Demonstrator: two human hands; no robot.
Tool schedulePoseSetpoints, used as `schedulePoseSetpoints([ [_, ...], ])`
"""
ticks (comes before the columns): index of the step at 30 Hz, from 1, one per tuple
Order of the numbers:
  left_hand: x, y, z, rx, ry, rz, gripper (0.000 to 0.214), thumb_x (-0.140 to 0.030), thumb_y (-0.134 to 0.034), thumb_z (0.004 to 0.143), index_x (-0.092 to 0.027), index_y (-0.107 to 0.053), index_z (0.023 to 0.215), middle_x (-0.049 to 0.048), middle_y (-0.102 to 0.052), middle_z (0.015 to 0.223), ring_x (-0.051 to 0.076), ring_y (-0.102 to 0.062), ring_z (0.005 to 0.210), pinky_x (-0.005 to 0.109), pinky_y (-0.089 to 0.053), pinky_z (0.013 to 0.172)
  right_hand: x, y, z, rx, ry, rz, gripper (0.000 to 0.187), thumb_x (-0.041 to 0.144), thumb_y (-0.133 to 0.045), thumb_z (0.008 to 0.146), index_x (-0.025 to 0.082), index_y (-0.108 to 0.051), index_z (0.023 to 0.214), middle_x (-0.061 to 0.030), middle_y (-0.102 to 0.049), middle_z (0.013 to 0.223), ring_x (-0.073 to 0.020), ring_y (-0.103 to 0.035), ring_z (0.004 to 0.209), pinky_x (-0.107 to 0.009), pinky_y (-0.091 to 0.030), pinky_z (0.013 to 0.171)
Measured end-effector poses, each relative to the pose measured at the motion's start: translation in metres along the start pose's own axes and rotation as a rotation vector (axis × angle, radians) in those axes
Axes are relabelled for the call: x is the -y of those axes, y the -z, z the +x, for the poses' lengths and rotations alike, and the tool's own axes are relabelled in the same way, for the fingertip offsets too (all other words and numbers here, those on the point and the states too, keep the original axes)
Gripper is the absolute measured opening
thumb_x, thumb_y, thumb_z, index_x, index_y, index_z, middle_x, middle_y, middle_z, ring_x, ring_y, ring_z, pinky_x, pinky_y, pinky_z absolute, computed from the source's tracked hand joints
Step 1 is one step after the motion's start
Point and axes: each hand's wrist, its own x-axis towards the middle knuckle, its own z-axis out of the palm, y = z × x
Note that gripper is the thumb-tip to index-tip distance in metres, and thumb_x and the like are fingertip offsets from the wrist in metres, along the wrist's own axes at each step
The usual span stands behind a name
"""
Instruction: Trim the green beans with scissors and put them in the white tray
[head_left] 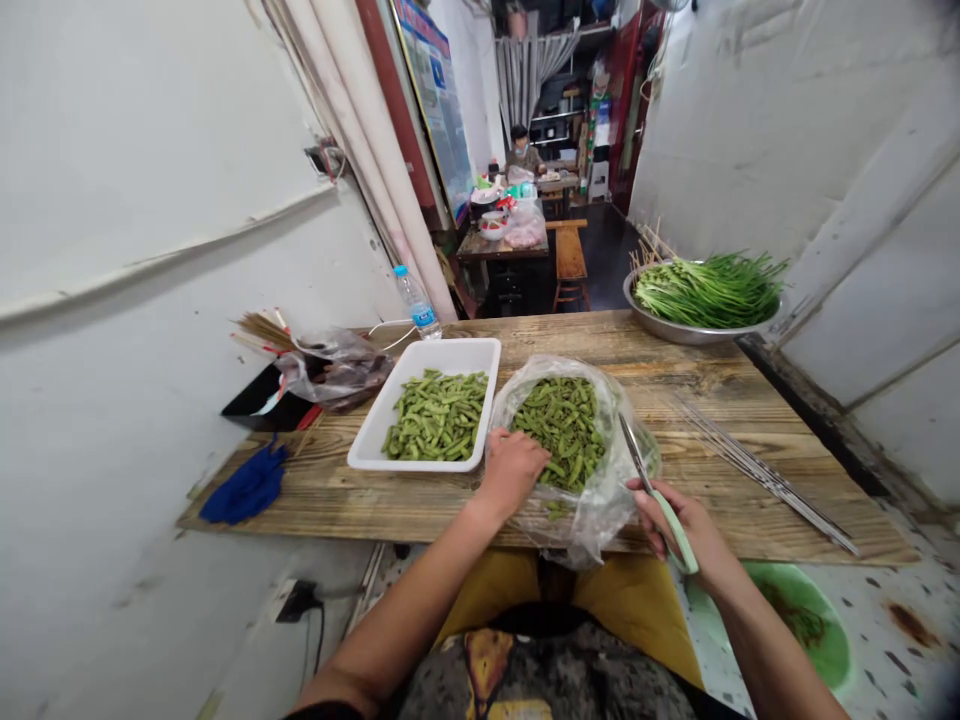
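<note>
A clear plastic bag [611, 500] stands rolled open on the wooden table in front of me, full of green edamame pods [562, 425]. My left hand [514, 468] reaches over the bag's left rim, its curled fingertips down at the pods. Whatever those fingers pinch is too small to make out. Beside the bag's right side, my right hand [679, 525] grips scissors [667, 505] with pale green handles, blades pointing up and away. More pods [439, 415] lie in a white plastic tray [364, 455] left of the bag.
Metal skewers [772, 475] lie at the right on the table [705, 390]. Behind them is a steel bowl [697, 332] of green chives. Leftward are a blue cloth [244, 485], a black box [259, 400] with sticks and a water bottle [418, 305]. A green basin [825, 620] sits below. Someone [523, 150] sits far back.
</note>
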Motion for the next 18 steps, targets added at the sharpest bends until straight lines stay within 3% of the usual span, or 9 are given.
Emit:
schedulePoseSetpoints([
  [1, -0.005, -0.01, 0.0, 0.105, -0.048, -0.004, 0.016, -0.026, -0.052, 0.083, -0.023, -0.067, 0.088, 0.0057, -0.063, 0.085, 0.02, -0.05, 0.091, 0.041, -0.027, 0.088, 0.0, -0.002, -0.002, 0.013, 0.0, -0.006, 0.06, 0.054, -0.064, 0.065, 0.015, -0.057, 0.11, 0.0074, -0.047, 0.05, -0.0063, -0.039, 0.033, -0.018, -0.034, 0.029],
  [3, -0.01, -0.026, 0.0, 0.191, -0.047, -0.006, 0.013, -0.026, -0.056, 0.08, -0.022, -0.067, 0.085, 0.006, -0.063, 0.082, 0.021, -0.05, 0.089, 0.04, -0.028, 0.084, 0.001, -0.007, -0.006, 0.036, 0.001, -0.031, 0.061, 0.055, -0.064, 0.065, 0.015, -0.057, 0.11, 0.0081, -0.045, 0.048, -0.0065, -0.038, 0.033, -0.019, -0.034, 0.03],
  [9, -0.006, -0.036, 0.0, 0.124, 0.074, -0.214, 0.016, -0.025, -0.052, 0.082, -0.022, -0.068, 0.085, 0.0047, -0.065, 0.088, 0.019, -0.054, 0.09, 0.036, -0.03, 0.084, 0.007, -0.015, -0.015, 0.122, -0.004, -0.131, 0.059, 0.056, -0.061, 0.067, 0.014, -0.058, 0.108, 0.011, -0.037, 0.039, -0.0058, -0.033, 0.03, -0.018, -0.029, 0.031],
  [14, -0.009, -0.035, 0.004, 0.128, 0.304, -0.62, 0.021, -0.027, -0.046, 0.083, -0.017, -0.063, 0.09, 0.0006, -0.065, 0.067, 0.014, -0.058, 0.064, 0.025, -0.041, 0.066, -0.001, -0.015, -0.011, 0.118, -0.029, -0.191, 0.054, 0.055, -0.06, 0.07, 0.014, -0.058, 0.106, 0.0109, -0.037, 0.039, -0.0055, -0.033, 0.03, -0.017, -0.028, 0.031],
  [18, -0.01, -0.029, 0.013, 0.041, 0.401, -0.64, 0.03, -0.032, -0.042, 0.085, -0.016, -0.06, 0.103, -0.0015, -0.059, 0.055, 0.014, -0.055, 0.054, 0.025, -0.042, 0.059, -0.011, -0.012, -0.008, 0.118, -0.021, -0.242, 0.044, 0.049, -0.062, 0.072, 0.015, -0.058, 0.1, 0.0103, -0.038, 0.041, -0.006, -0.036, 0.032, -0.016, -0.029, 0.032],
])
